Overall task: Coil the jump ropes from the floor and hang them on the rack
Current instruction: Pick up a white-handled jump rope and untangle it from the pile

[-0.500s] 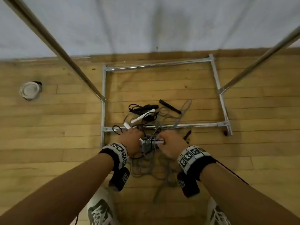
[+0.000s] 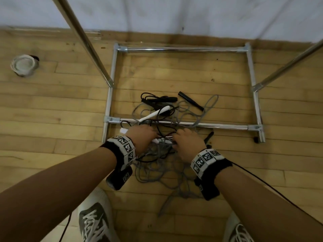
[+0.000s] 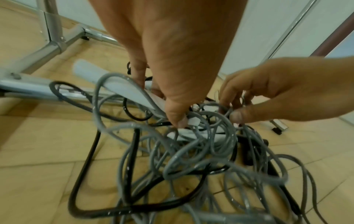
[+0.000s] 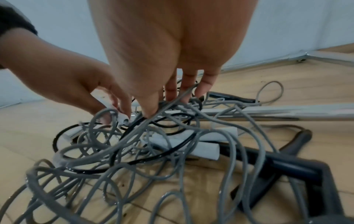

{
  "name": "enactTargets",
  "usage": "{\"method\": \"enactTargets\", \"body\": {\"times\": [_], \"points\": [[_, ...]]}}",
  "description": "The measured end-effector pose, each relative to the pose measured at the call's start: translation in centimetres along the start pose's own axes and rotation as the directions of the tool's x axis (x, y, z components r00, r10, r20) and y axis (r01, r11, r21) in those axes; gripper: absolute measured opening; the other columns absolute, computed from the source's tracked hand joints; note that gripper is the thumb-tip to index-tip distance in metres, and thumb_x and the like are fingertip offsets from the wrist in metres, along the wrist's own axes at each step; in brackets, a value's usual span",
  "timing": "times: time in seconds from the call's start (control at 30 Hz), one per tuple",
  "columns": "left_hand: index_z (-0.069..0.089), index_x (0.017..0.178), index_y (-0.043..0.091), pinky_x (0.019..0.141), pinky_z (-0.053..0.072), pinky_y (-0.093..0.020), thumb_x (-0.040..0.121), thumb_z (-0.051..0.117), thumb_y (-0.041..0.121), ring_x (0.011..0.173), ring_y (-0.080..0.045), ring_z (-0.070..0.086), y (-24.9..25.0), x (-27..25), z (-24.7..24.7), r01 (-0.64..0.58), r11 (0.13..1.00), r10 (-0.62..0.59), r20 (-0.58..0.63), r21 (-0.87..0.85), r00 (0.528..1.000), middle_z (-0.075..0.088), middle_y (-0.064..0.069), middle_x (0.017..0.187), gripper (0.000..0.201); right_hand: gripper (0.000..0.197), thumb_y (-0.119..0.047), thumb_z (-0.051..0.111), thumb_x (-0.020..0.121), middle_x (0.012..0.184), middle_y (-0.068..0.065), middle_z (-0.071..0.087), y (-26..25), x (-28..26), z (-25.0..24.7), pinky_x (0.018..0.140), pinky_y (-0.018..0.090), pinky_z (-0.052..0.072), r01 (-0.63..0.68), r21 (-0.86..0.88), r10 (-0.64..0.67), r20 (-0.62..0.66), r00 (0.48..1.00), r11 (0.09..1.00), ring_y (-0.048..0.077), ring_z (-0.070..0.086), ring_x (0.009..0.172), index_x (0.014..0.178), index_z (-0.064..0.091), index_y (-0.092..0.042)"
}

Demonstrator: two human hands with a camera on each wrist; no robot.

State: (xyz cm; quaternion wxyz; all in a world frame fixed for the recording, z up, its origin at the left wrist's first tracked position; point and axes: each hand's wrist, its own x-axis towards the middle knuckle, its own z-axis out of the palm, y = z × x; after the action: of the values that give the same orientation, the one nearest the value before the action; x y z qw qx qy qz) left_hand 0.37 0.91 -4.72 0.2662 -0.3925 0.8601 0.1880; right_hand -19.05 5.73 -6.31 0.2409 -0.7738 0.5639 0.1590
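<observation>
Both hands (image 2: 164,142) in rope tangle (image 2: 157,165) — rack base rail (image 2: 218,125) alongside

I see a pale yellow wooden plank floor (image 2: 52,105) | plain white wall (image 2: 174,13) along its far edge | round white-and-grey floor fitting (image 2: 23,65) set in the planks, far left

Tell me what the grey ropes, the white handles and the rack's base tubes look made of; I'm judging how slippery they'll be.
Grey ropes: likely a plastic-coated cord, smooth, with small glints along the loops. White handles: seemingly matte plastic, with no shine. Rack's base tubes: metal, chrome-like, showing bright mirror streaks. All judged by look alone.
</observation>
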Motion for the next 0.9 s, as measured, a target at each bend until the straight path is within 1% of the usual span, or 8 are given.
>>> {"method": "enactTargets", "body": {"times": [0.1, 0.2, 0.3, 0.4, 0.53, 0.63, 0.73, 0.9], "points": [[0.063, 0.106, 0.019, 0.067, 0.047, -0.035, 0.097, 0.054, 0.021, 0.095, -0.025, 0.061, 0.6, -1.7, -2.6, 0.035, 0.992, -0.038, -0.022, -0.117, 0.999, 0.06, -0.003, 0.11, 0.013, 0.02, -0.036, 0.05, 0.1, 0.114, 0.0, 0.05, 0.8, -1.6, -2.4, 0.082, 0.04, 0.049, -0.035, 0.058, 0.035, 0.003, 0.999, 0.998, 0.023, 0.049, 0.111, 0.112, 0.057, -0.022], [0.07, 0.101, 0.018, 0.073, 0.053, -0.037, 0.095, 0.06, 0.025, 0.084, -0.021, 0.058, 1.6, -3.9, -6.0, 0.037, 0.985, -0.05, -0.074, -0.166, 0.996, 0.066, -0.004, 0.099, 0.013, 0.016, -0.035, 0.05, 0.099, 0.105, -0.002, 0.053, 1.1, -3.7, -6.0, 0.07, 0.034, 0.045, -0.033, 0.06, 0.037, -0.073, 0.997, 0.998, 0.022, 0.054, 0.103, 0.104, 0.061, -0.023], [0.072, 0.102, 0.028, 0.078, 0.041, -0.033, 0.094, 0.058, 0.038, 0.093, -0.018, 0.049, 3.1, -6.5, -9.7, 0.067, 0.995, -0.045, -0.252, 0.079, 0.967, 0.066, 0.003, 0.093, 0.019, 0.014, -0.032, 0.051, 0.098, 0.102, -0.002, 0.057, 0.8, -6.5, -9.9, 0.068, 0.035, 0.051, -0.003, 0.052, 0.011, -0.156, 0.988, 0.999, 0.022, 0.058, 0.093, 0.098, 0.062, -0.025], [0.072, 0.1, 0.032, 0.062, 0.033, -0.03, 0.091, 0.06, 0.043, 0.073, -0.016, 0.044, 5.1, -9.6, -13.2, 0.131, 0.983, -0.084, -0.327, 0.125, 0.941, 0.059, 0.002, 0.086, 0.02, 0.015, -0.032, 0.054, 0.094, 0.105, -0.003, 0.059, 0.2, -9.9, -13.3, 0.072, 0.037, 0.052, 0.05, 0.119, -0.019, -0.247, 0.969, 0.992, 0.018, 0.058, 0.094, 0.103, 0.063, -0.026], [0.073, 0.09, 0.022, 0.061, 0.052, -0.032, 0.09, 0.056, 0.039, 0.074, -0.023, 0.061, 7.2, -13.7, -16.9, 0.148, 0.986, -0.169, -0.416, -0.081, 0.893, 0.066, -0.002, 0.081, 0.023, 0.024, -0.04, 0.059, 0.09, 0.102, -0.016, 0.053, -1.2, -14.4, -17.7, 0.068, 0.029, 0.04, 0.071, 0.095, -0.022, -0.442, 0.897, 0.993, 0.007, 0.049, 0.09, 0.113, 0.058, -0.033], [0.068, 0.08, 0.016, 0.062, 0.053, -0.032, 0.09, 0.062, 0.04, 0.072, -0.022, 0.062, 8.1, -16.1, -19.4, 0.098, 0.974, -0.185, -0.47, -0.202, 0.863, 0.064, 0.0, 0.074, 0.026, 0.025, -0.047, 0.062, 0.087, 0.093, -0.021, 0.054, -2.7, -17.7, -20.4, 0.066, 0.029, 0.043, 0.101, 0.111, -0.028, -0.527, 0.849, 0.989, 0.006, 0.053, 0.087, 0.108, 0.059, -0.035], [0.064, 0.08, 0.02, 0.057, 0.046, -0.026, 0.083, 0.075, 0.035, 0.07, -0.012, 0.061, 9.4, -18.3, -21.7, -0.01, 0.923, -0.209, -0.522, -0.385, 0.827, 0.063, 0.007, 0.073, 0.019, 0.034, -0.06, 0.058, 0.084, 0.09, -0.018, 0.059, -4.1, -20.6, -22.4, 0.072, 0.033, 0.051, 0.121, 0.166, -0.012, -0.543, 0.84, 0.979, 0.007, 0.058, 0.085, 0.105, 0.061, -0.033], [0.067, 0.083, 0.008, 0.066, 0.062, -0.034, 0.081, 0.08, 0.022, 0.066, -0.015, 0.074, 12.0, -21.6, -24.6, -0.318, 0.639, -0.283, -0.599, -0.7, 0.749, 0.075, -0.004, 0.072, 0.019, 0.042, -0.065, 0.057, 0.083, 0.087, -0.013, 0.065, -5.4, -23.5, -23.8, 0.076, 0.039, 0.055, 0.11, 0.238, 0.041, -0.55, 0.834, 0.965, 0.009, 0.063, 0.083, 0.104, 0.065, -0.029]]}}
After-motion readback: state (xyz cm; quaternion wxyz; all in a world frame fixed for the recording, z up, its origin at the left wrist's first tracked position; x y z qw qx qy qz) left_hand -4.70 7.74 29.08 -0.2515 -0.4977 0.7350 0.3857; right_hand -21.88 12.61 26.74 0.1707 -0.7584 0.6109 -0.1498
